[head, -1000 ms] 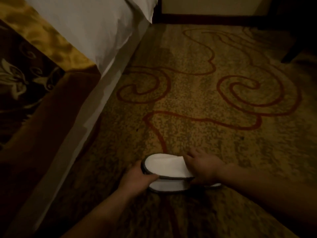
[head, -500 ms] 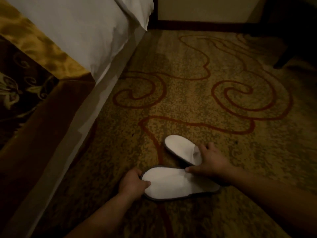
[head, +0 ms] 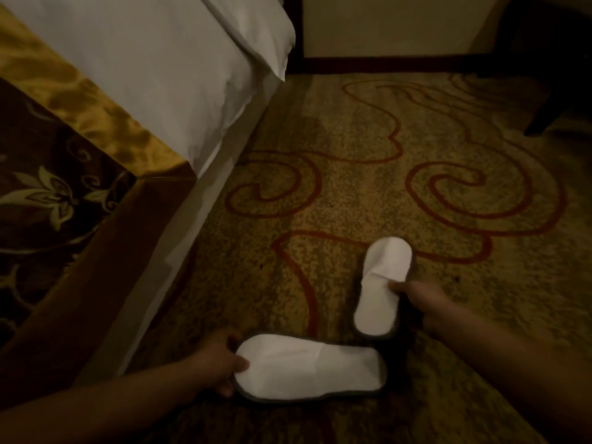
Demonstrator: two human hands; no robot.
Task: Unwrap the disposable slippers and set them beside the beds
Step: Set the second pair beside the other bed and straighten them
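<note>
At the far left stood the bed (head: 160, 75), its white cover hanging over a gold and brown runner (head: 64, 187), with the patterned carpet (head: 352, 187) running along its side. Near the bed's base the left hand (head: 217, 363) was clamped on the left end of the near slipper (head: 307, 366): the thumb lay curled on its white top and the fingers wrapped round the dark edge below. That slipper lay crosswise on the carpet, its free end pointing right. Just beside that end lay the heel of the far slipper (head: 382, 286), which pointed away from the person; whether the two touched could not be told. The right hand (head: 416, 296) pinched the far slipper at its right edge, about midway along, the thumb pressed on the white top by the opening and the fingers hidden under the sole. A dark furniture leg (head: 544, 116) stood at the upper right, well apart from both slippers.
</note>
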